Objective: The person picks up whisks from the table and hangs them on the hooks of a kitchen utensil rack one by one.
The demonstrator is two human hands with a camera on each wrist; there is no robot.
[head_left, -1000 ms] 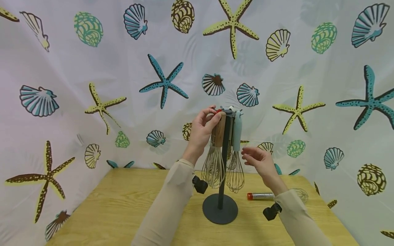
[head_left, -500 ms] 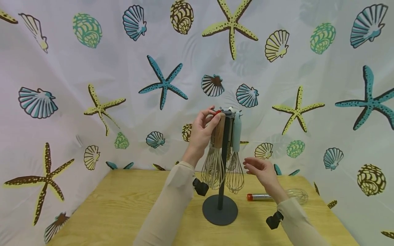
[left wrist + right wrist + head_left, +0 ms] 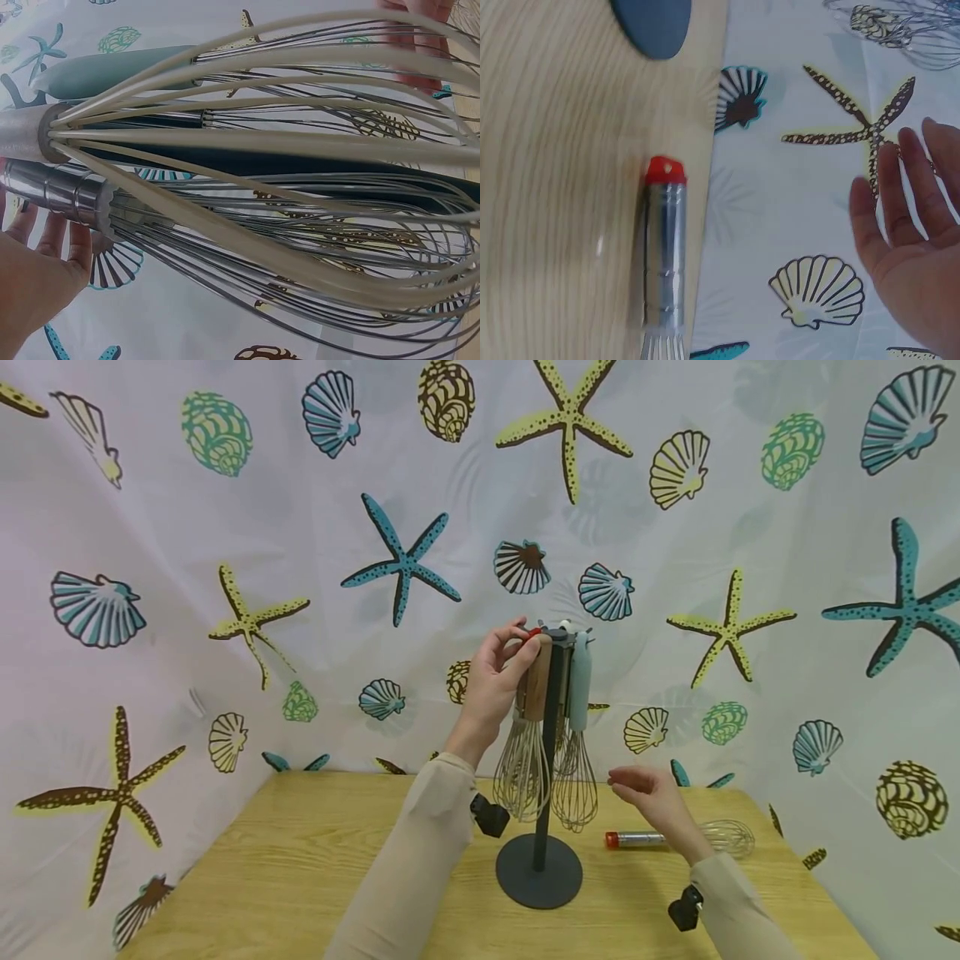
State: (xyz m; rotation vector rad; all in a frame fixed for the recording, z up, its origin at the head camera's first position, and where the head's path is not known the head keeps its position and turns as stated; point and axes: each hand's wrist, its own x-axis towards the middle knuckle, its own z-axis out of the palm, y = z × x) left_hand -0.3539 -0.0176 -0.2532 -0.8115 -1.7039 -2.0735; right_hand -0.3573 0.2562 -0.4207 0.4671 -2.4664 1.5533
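Note:
My left hand (image 3: 491, 681) is at the top left of a dark whisk stand (image 3: 538, 881), pinching the red-tipped end of a metal-handled whisk (image 3: 64, 195). That whisk hangs downward, partly behind a wooden-handled whisk (image 3: 537, 685) with cream wires. A pale blue-handled whisk (image 3: 580, 685) hangs on the stand's right side. My right hand (image 3: 658, 797) is in the air right of the stand, its fingers relaxed and holding nothing. Beneath and behind it, another metal whisk (image 3: 637, 839) with a red end lies on the table; the right wrist camera shows its handle (image 3: 665, 247) close up.
The stand's round base rests on a light wood table (image 3: 315, 860). A white curtain (image 3: 465, 468) printed with starfish and shells surrounds the table at the back and sides. More thin wires hang behind the front whisks.
My right hand has drawn down and slightly right, away from the hanging whisks. My left hand has stayed at the stand's top with its grip on the red-tipped whisk.

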